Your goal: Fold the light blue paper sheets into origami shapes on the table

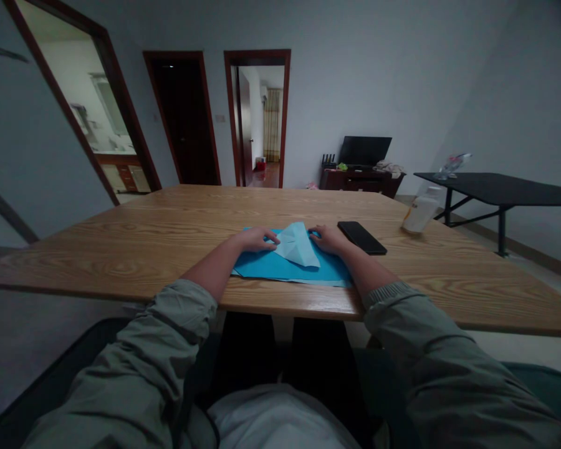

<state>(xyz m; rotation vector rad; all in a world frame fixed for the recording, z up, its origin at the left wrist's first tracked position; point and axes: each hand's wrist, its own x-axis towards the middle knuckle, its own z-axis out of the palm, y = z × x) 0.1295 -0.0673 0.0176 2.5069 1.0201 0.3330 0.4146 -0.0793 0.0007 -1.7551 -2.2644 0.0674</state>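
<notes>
A pale blue folded paper (295,243), roughly triangular with crease lines, lies on a stack of brighter blue paper sheets (280,267) at the table's near edge. My left hand (257,239) is at the folded paper's left corner, thumb and forefinger closed on it. On the other side, my right hand (328,239) rests over the blue sheets with its fingers bent and slightly apart. Its fingertips are close beside the folded paper's right edge; whether they touch it is hard to see.
A black phone (361,237) lies just right of my right hand on the wooden table (168,231). Farther right stands a translucent plastic bottle (421,211). Beyond are a black folding table (505,187) and a low cabinet (362,181) with a television (365,150).
</notes>
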